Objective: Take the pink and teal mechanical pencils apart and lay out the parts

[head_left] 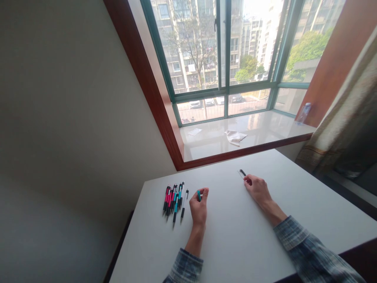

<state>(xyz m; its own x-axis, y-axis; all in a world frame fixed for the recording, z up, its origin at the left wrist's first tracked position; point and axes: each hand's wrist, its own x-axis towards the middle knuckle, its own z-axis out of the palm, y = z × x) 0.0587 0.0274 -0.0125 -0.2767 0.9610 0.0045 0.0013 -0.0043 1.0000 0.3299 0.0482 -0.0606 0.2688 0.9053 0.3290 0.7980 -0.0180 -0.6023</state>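
Head view: left hand pinches a teal pen piece, light, stiff, slippery, best held mid-barrel w/ 2 fingertips; right hand fingers a small black part on the table.

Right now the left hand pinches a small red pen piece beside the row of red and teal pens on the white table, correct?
Not quite: the small pen piece pinched by the left hand is teal, not red, per the head view. It is beside the row of red and teal pens on the white table.
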